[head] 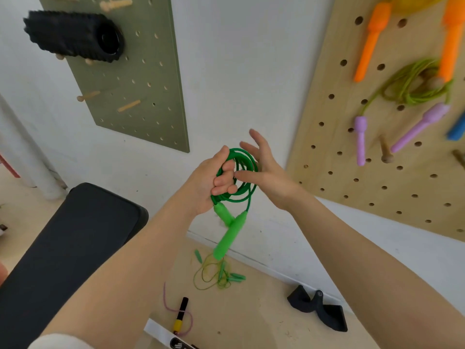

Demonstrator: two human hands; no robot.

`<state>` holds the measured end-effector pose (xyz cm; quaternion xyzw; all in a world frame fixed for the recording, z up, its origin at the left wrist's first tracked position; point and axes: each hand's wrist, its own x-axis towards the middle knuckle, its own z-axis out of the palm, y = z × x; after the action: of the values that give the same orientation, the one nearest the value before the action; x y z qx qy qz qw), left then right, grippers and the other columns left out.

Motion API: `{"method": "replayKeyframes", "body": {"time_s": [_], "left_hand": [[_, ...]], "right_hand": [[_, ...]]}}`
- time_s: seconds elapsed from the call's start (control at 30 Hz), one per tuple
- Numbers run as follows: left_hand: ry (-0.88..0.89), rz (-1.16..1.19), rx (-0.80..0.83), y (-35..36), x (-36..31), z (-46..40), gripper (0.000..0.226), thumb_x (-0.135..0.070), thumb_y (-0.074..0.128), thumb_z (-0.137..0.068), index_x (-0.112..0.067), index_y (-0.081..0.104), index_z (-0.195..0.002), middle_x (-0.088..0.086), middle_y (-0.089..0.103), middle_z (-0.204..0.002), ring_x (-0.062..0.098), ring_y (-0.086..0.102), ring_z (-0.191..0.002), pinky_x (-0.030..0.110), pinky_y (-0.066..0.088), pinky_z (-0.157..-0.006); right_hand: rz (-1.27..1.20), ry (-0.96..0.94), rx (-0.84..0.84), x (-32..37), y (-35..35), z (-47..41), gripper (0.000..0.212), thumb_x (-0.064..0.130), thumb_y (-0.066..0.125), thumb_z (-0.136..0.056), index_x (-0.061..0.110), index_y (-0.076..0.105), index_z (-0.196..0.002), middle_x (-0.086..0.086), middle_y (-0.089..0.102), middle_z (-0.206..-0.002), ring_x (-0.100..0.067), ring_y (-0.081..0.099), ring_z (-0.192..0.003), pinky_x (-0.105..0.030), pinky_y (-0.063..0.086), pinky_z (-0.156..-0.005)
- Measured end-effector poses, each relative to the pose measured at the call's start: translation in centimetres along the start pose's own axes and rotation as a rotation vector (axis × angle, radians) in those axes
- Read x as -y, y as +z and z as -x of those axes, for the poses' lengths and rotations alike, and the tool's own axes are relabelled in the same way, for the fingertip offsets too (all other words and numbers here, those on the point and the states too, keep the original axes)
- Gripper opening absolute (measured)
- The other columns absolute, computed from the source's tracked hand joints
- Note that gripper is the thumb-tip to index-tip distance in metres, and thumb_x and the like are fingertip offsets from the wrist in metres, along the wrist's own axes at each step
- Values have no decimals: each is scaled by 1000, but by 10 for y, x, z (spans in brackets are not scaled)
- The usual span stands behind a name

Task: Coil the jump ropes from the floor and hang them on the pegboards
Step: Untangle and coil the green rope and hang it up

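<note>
Midair, the left hand [212, 183] gripped the coiled green jump rope [241, 172], fingers curled through its loops, handles dangling; the right hand [264, 170] touched the coil, fingers spread straight.

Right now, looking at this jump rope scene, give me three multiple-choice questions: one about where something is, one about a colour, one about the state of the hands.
1. Where does the black foam roller sit?
A. on pegs of the green pegboard
B. on the floor
C. on the black bench

2. What colour are the handles of the coiled rope being held?
A. orange
B. green
C. purple

3. How are the hands on that rope?
A. both grip it
B. neither touches it
C. the left hand grips the coil, the right hand is spread open beside it

Answers: 1 A, the roller rests on wooden pegs high on the green board. 2 B, two green handles dangle below the coil. 3 C, left fingers curl round the loops while the right fingers are straight.
</note>
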<state>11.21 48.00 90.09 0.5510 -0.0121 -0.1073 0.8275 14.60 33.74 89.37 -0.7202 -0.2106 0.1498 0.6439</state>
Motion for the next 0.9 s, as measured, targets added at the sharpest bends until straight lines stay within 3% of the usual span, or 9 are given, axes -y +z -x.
{"method": "replayKeyframes", "body": {"time_s": [0.1,0.2,0.3,0.37,0.5,0.6,0.7,0.9], "left_hand": [[-35,-44,83,2,-9,-5,51,-45,30,-98,-17,39,-56,-9,23,-31,5,19,-25,18,38,-40],[-50,-96,146,9,-24,-11,57,-44,29,-98,-17,47,-51,-9,25,-31,6,23,-26,19,41,-44],[5,-330,138,23,-34,-20,48,-42,34,-98,-12,49,-63,-6,34,-37,9,37,-35,23,51,-64],[35,-428,99,34,-37,-27,44,-40,42,-96,-11,52,-65,-6,40,-42,11,48,-45,29,51,-76],[255,-644,-108,51,-41,-47,29,-35,60,-88,-10,61,-72,-10,51,-50,5,51,-53,25,42,-68],[347,-492,-42,77,-46,-60,10,-20,58,-91,-15,63,-83,-12,57,-55,6,56,-60,26,51,-69],[397,-350,-20,102,-62,-79,13,-15,48,-96,-17,58,-88,-11,60,-64,5,61,-65,25,54,-71],[575,-346,-121,139,-113,-121,16,-18,45,-98,-15,53,-85,-5,51,-73,10,57,-69,21,51,-60]], "right_hand": [[75,-113,40,15,-2,3,49,-8,51,-88,20,46,-128,-1,59,-109,-11,58,-97,-24,49,-89],[131,-133,34,23,-13,2,26,3,52,-93,9,54,-119,-7,63,-99,-17,60,-90,-34,50,-87],[121,-109,31,31,-31,1,21,18,57,-90,10,60,-110,-22,64,-99,-29,61,-89,-53,48,-92],[123,-131,22,34,-45,0,12,14,55,-91,13,61,-102,-19,66,-94,-29,62,-88,-58,46,-91],[-33,-169,-77,36,-77,-1,16,4,57,-90,16,57,-100,-2,63,-82,-12,62,-76,-33,50,-77],[-297,-244,-88,47,-99,-5,20,10,59,-82,15,56,-101,-2,61,-73,-13,59,-70,-28,50,-72],[-487,-340,-74,70,-123,-16,20,11,57,-87,13,55,-107,0,62,-76,-12,57,-68,-28,52,-74],[-185,-456,-212,138,-159,-49,18,11,40,-99,14,57,-103,-1,58,-78,-12,55,-68,-26,52,-69]]}}
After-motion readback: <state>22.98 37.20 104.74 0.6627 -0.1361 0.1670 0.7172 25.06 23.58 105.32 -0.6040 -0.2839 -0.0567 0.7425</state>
